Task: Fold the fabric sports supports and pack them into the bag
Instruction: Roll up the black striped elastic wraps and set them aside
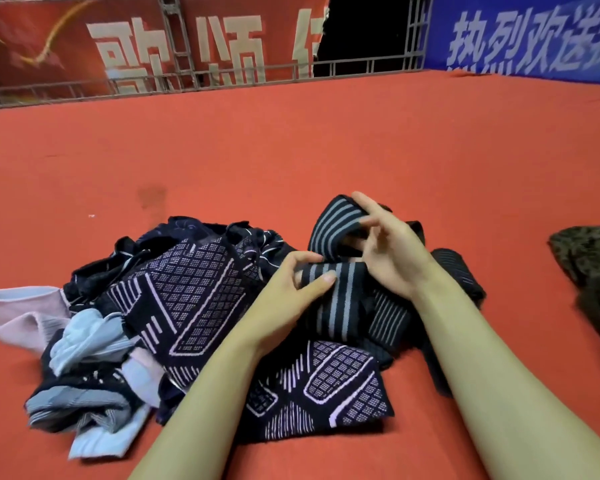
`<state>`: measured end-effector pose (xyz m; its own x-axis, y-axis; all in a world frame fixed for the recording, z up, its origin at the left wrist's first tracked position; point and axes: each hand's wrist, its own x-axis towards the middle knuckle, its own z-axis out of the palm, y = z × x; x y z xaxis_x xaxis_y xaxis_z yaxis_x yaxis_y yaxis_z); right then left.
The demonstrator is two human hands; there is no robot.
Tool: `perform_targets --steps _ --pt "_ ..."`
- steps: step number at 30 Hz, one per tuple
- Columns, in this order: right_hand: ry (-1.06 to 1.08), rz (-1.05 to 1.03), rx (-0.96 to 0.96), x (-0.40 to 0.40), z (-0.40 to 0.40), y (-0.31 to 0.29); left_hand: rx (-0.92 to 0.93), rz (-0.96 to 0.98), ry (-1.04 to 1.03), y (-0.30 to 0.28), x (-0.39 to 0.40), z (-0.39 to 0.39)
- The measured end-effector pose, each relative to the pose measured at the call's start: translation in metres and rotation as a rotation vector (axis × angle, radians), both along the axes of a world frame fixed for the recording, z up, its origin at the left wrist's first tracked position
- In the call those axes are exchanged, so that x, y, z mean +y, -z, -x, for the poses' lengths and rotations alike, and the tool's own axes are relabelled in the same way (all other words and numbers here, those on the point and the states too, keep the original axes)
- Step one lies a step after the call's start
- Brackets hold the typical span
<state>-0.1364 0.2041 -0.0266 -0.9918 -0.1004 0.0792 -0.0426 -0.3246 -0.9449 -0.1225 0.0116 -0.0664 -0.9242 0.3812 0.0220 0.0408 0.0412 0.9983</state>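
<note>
A black elastic support with grey stripes is bent into a loop in front of me, its upper end arching over. My left hand pinches the lower band between thumb and fingers. My right hand grips the upper end of the same strap. Left of them lies a heap of dark patterned supports with white grid markings, and one more patterned support lies flat between my forearms. A dark camouflage bag lies at the right edge, partly cut off.
Pale pink and light blue fabric pieces lie at the left of the heap. Everything rests on a red carpeted floor. Metal railings with red and blue banners close off the far side.
</note>
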Motion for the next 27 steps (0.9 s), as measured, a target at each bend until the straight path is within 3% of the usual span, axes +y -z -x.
perform_targets --steps 4,6,8,11,13,15,18,22,27 --pt "0.188 -0.597 0.263 0.002 0.001 0.012 -0.022 -0.031 0.002 -0.001 -0.004 0.000" --pt "0.306 -0.678 0.315 0.003 0.004 0.014 -0.038 -0.034 0.003 0.002 -0.007 0.000" --pt "0.391 -0.628 0.294 0.009 0.012 0.019 -0.068 -0.028 0.050 0.002 -0.010 -0.002" --pt "0.457 -0.258 0.113 0.013 0.024 0.021 0.009 0.086 0.085 -0.005 -0.008 -0.007" --pt "0.389 -0.024 0.003 0.011 0.026 0.018 0.036 0.088 0.032 -0.004 -0.004 -0.005" --pt "0.282 0.078 -0.084 0.003 0.023 0.017 0.020 0.088 -0.001 0.000 -0.001 0.000" --pt "0.182 0.132 -0.162 -0.005 0.016 0.014 -0.032 0.100 0.025 0.001 0.001 0.002" --pt "0.156 0.170 -0.094 -0.011 0.007 -0.001 0.014 0.084 0.000 -0.002 0.001 -0.001" --pt "-0.054 -0.069 -0.009 -0.016 -0.010 0.001 0.126 -0.004 -0.121 -0.010 0.000 -0.004"
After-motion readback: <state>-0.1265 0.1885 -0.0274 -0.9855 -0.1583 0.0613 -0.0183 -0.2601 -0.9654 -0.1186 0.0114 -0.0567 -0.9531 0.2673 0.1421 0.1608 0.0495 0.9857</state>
